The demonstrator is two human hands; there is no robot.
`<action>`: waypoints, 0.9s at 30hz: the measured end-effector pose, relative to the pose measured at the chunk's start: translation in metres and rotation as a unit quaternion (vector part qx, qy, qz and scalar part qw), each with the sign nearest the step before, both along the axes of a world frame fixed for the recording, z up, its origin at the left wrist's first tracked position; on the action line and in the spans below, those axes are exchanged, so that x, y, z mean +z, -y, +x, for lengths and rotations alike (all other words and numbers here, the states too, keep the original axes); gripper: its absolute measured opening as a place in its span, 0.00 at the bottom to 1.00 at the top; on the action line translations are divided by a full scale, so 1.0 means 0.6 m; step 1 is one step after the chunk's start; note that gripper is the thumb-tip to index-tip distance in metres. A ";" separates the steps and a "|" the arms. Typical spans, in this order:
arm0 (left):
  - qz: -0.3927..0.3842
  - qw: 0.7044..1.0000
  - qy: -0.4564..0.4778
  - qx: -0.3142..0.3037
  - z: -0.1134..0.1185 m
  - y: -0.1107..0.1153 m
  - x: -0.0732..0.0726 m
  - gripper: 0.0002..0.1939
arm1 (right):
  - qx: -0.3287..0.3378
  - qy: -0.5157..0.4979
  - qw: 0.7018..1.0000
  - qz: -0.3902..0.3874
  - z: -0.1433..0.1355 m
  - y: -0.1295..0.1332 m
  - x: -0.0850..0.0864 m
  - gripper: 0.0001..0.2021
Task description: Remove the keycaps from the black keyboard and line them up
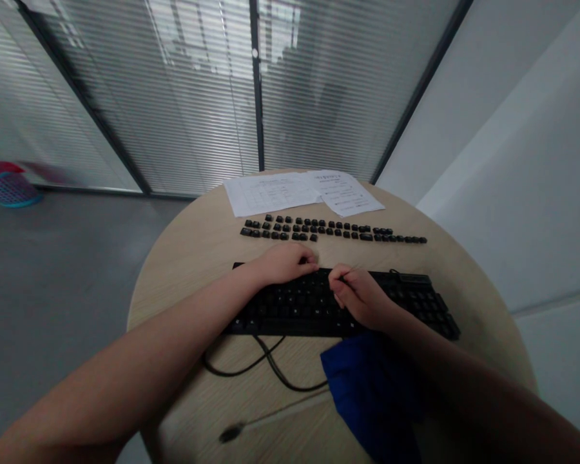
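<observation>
A black keyboard (294, 325) lies across the round table, its face partly covered by my hands. My left hand (286, 261) rests over the keyboard's far edge, fingers curled together; anything between them is hidden. Over the keys to the right of it, my right hand (360, 293) is closed in a pinch. A faint thin line shows by its fingertips, too blurred to name. Beyond the keyboard, loose black keycaps (322, 227) lie in several rows.
Printed paper sheets (275, 194) lie at the table's (174, 270) far edge. In front of the keyboard are a black cable (290, 385), a thin brush-like tool (232, 431) and a blue cloth (367, 393). A basket (12, 187) stands on the floor at left.
</observation>
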State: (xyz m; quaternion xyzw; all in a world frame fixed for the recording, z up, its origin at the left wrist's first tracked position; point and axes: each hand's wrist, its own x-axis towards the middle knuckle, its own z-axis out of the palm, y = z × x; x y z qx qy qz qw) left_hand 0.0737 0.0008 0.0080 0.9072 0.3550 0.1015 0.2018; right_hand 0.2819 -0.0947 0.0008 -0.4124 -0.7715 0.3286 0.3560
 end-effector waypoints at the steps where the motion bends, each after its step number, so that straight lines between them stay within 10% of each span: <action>1: 0.000 1.000 0.004 0.000 0.000 0.000 -0.001 0.14 | -0.005 -0.024 1.000 -0.016 0.001 0.000 -0.006 0.12; 9: -0.006 0.997 0.072 -0.007 -0.005 0.002 0.006 0.09 | -0.131 -0.267 0.951 -0.081 0.003 -0.021 -0.019 0.23; 16: -0.014 0.980 0.157 -0.119 -0.003 0.029 0.037 0.08 | -0.147 -0.260 0.950 -0.092 -0.001 -0.029 -0.026 0.23; 27: -0.033 0.986 0.142 -0.084 -0.013 0.028 0.039 0.05 | -0.133 -0.202 0.969 -0.053 -0.006 -0.022 -0.024 0.21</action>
